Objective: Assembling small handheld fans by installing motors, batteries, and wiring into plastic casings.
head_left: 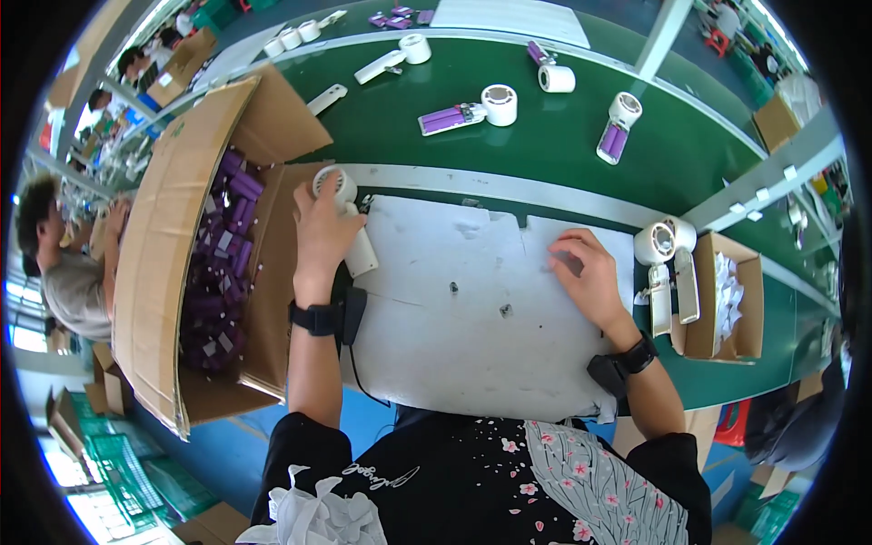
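My left hand (325, 232) is at the left edge of the grey-white work mat (454, 354), its fingers closed round a white handheld fan (363, 255). The round head sticks out beyond my fingertips, and the flat handle slants down toward the mat; my fingers hide the part between. Over the mat's right side hovers my right hand (589, 277), fingers loosely bent, thumb apart, nothing in it. Two more white handheld fans (660, 295) stand together just right of the mat. Black bands with boxy modules circle both wrists.
A tall cardboard box (163, 263) of purple battery packs (227, 245) rises close on the left. At right sits a small box (752, 313) of white pieces. Beyond a pale rail (509, 193), the green belt (563, 132) carries several fans, some with purple batteries exposed.
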`<state>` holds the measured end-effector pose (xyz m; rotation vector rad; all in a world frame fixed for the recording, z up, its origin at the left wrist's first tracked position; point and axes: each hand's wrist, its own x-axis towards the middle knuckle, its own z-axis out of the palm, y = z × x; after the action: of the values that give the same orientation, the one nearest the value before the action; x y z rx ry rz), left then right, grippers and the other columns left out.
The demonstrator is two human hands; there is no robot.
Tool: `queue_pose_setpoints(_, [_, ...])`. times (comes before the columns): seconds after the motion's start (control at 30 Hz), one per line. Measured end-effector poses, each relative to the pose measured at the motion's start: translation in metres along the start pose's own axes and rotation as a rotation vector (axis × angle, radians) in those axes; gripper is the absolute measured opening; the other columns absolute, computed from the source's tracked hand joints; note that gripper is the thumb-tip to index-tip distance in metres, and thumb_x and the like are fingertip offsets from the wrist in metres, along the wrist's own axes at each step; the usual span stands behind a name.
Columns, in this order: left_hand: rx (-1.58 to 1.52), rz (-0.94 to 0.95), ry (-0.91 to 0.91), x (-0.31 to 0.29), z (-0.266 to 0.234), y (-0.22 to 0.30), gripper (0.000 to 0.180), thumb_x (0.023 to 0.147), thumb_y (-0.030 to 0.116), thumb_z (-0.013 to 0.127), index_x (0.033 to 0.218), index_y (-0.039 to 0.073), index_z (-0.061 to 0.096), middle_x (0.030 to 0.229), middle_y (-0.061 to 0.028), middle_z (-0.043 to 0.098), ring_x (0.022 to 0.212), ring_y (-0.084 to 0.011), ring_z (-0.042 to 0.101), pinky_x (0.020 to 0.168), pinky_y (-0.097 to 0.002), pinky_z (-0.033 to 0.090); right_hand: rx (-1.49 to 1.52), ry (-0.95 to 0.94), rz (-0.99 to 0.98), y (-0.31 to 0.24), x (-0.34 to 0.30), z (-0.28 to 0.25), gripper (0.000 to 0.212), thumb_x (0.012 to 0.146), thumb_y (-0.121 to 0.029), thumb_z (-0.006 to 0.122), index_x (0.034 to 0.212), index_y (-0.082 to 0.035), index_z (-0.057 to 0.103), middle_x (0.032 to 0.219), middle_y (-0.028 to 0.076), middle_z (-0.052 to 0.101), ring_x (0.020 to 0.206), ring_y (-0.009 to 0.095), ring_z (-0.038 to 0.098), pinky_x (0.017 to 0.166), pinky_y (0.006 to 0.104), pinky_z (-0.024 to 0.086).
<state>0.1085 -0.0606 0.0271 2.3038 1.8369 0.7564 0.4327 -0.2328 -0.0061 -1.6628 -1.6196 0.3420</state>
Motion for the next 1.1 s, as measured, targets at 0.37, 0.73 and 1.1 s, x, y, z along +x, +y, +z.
queue_pose_setpoints(0.37, [0.083, 0.154, -0.264, 0.08, -0.027, 0.056, 0.072, 0.071, 0.021, 0.076, 0.137, 0.016, 0.048, 0.138, -0.0264, 0.04, 0.124, -0.048, 0.042, 0.105, -0.0481, 0.038, 0.044, 0.012, 0.007, 0.01, -0.002, -0.004, 0.014, 0.076, 0.001, 0.07, 0.09, -0.002, 0.066, 0.1, 0.008, 0.062, 0.076, 0.021, 0.062, 0.065, 0.0291, 0.052])
queue_pose_setpoints(0.73, [0.356, 0.028, -0.371, 0.305, 0.148, 0.046, 0.078, 0.081, 0.029, 0.062, 0.15, 0.021, 0.025, 0.147, -0.0203, 0.033, 0.131, -0.0461, 0.038, 0.108, -0.0522, 0.034, 0.199, 0.035, -0.013, 0.01, 0.003, -0.003, 0.011, 0.076, 0.001, 0.069, 0.086, -0.002, 0.065, 0.093, 0.009, 0.063, 0.068, 0.021, 0.063, 0.058, 0.0287, 0.052])
queue_pose_setpoints(1.1, [0.31, 0.005, -0.309, 0.28, 0.17, 0.062, 0.047, 0.085, 0.025, 0.057, 0.126, 0.003, 0.051, 0.123, -0.023, 0.059, 0.113, -0.0386, 0.059, 0.095, -0.0486, 0.048, 0.174, 0.108, -0.013, 0.01, 0.0, -0.003, 0.01, 0.076, 0.001, 0.068, 0.085, -0.002, 0.064, 0.088, 0.009, 0.064, 0.065, 0.021, 0.062, 0.057, 0.0292, 0.051])
